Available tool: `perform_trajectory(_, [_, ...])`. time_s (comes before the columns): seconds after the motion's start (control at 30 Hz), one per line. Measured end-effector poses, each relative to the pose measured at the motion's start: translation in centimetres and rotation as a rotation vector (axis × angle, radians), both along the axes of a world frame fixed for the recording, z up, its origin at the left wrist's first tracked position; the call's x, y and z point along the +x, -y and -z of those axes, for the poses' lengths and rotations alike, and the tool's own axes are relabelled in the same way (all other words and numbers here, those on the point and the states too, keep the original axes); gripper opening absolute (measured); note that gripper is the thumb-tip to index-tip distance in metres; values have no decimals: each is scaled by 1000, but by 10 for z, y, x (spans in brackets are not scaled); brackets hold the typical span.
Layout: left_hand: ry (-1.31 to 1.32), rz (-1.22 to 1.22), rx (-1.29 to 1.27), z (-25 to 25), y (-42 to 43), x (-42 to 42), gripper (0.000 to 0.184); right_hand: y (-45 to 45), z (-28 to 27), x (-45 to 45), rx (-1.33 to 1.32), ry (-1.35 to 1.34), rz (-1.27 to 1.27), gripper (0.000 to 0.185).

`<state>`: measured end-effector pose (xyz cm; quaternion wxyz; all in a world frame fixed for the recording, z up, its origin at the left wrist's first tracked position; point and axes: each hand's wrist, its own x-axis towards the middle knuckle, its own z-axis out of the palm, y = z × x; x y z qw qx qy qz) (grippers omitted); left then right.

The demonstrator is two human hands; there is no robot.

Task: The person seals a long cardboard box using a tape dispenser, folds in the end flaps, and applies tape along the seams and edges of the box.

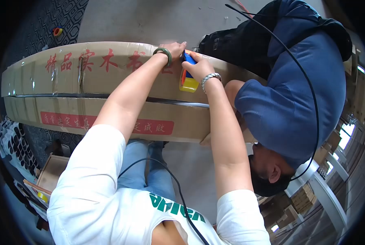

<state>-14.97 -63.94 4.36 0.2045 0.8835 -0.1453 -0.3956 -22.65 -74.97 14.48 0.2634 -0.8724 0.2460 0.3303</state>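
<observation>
Both our arms reach forward over the carton [94,79], wrists converging near its far edge. Our left forearm slants inward, the elbow slightly bent; the left hand [174,48] lies at that edge, fingers extended close together, and we cannot tell whether they pinch anything. Our right arm runs nearly straight, and the right hand [201,68] is just beside the left, its fingers clenched around the tape dispenser [189,85], which sits over the carton's far side, right of the red characters. The dispenser: blue body, orange part, glossy yellow roll. A smooth green bangle [163,54] circles our left wrist, a twisted silvery bracelet [210,77] the right. Carton is long, brown cardboard, split lengthwise by a dark seam [68,96]; shiny clear tape crosses its left portion, and a red printed banner [162,127] marks the near section. At right, a co-worker [297,77] in blue fabric bends close, one hand [206,140] touching the carton's near edge.
</observation>
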Motion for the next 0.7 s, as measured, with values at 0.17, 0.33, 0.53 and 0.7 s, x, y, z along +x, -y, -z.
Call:
perform_trajectory(0.17, [-148, -41, -10, 1, 6, 7, 67, -17, -21, -19, -63, -40, 38, 64])
perform_trajectory(0.33, [-212, 80, -41, 38, 33, 15, 69, -16, -24, -29, 9, -79, 42, 66])
perform_trajectory(0.53, [36, 203, 68, 4, 36, 0, 66, -29, -27, -74, 62, -126, 28, 65])
perform_trajectory(0.7, [315, 212, 89, 15, 33, -32, 60, -47, -36, -126, 60, -158, 43, 63])
